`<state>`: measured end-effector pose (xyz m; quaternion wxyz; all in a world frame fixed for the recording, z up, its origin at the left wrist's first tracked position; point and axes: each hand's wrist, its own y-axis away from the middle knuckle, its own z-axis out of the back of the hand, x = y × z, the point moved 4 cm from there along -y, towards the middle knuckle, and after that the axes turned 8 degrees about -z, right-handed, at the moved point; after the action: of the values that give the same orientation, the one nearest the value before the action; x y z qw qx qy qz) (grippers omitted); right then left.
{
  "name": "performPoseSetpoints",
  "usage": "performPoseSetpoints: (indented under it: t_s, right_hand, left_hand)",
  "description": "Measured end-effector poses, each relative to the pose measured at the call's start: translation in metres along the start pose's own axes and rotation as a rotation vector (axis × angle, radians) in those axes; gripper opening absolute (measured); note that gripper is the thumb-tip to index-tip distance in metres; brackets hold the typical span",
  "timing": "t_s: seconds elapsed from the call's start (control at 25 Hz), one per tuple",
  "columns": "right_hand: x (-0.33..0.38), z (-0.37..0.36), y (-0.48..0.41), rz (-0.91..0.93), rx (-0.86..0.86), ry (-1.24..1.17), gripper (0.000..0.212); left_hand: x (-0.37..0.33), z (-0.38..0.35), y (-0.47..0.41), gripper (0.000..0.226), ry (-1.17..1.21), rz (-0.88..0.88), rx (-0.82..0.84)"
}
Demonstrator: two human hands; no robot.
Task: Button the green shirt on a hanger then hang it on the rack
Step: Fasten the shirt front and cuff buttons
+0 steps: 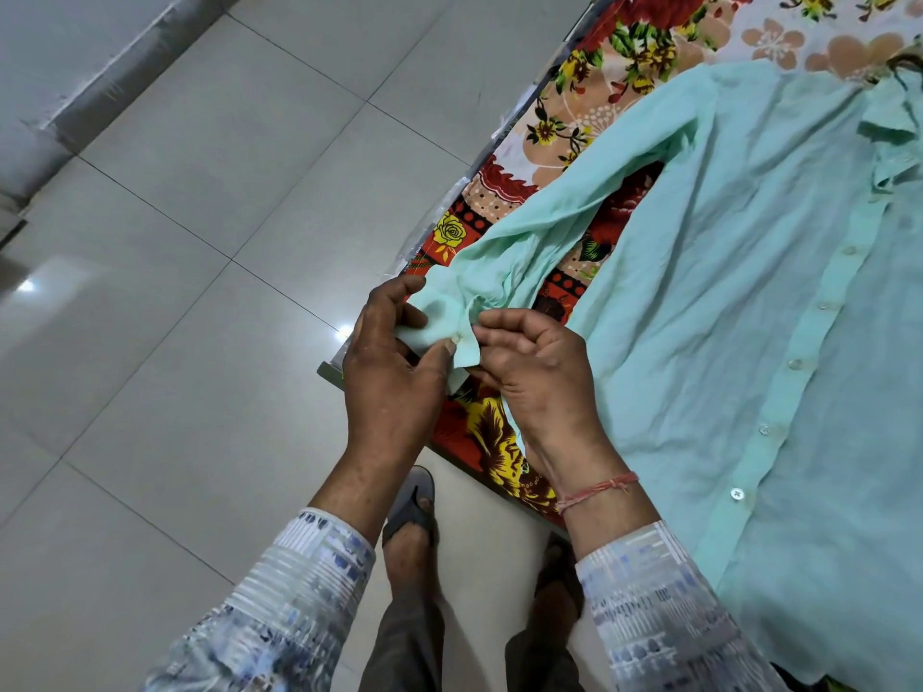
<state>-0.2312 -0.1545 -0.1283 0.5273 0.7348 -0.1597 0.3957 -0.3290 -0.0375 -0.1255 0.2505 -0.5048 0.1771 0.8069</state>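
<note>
A pale green shirt (pixel 739 302) lies spread flat on a floral bedsheet, its front placket closed with a row of white buttons. One long sleeve stretches toward the bed's edge. My left hand (pixel 389 367) and my right hand (pixel 539 372) both pinch the sleeve's cuff (pixel 449 327), with a small white button showing between the thumbs. A dark hanger hook (pixel 904 67) pokes out near the collar at the upper right. No rack is in view.
The bed with the red and yellow floral sheet (pixel 499 442) runs diagonally from bottom centre to top right. Grey floor tiles (pixel 200 292) fill the left. My sandalled feet (pixel 412 511) stand by the bed's edge. A wall skirting runs along the top left.
</note>
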Motion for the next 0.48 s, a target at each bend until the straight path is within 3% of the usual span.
performPoseSetpoints:
  t_s: [0.16, 0.36, 0.48]
  right_hand:
    - [-0.0001, 0.0005, 0.0007, 0.117, -0.077, 0.093, 0.029]
    - [0.0004, 0.0, 0.002, 0.184, -0.122, 0.171, 0.028]
    - [0.004, 0.0003, 0.006, 0.284, -0.178, 0.341, 0.025]
  left_hand:
    - [0.0063, -0.0052, 0.0005, 0.068, 0.17, 0.132, 0.012]
    - [0.0031, -0.0021, 0.0016, 0.063, 0.236, 0.153, 0.051]
    - [-0.0021, -0.0023, 0.0047, 0.055, 0.363, 0.169, 0.097]
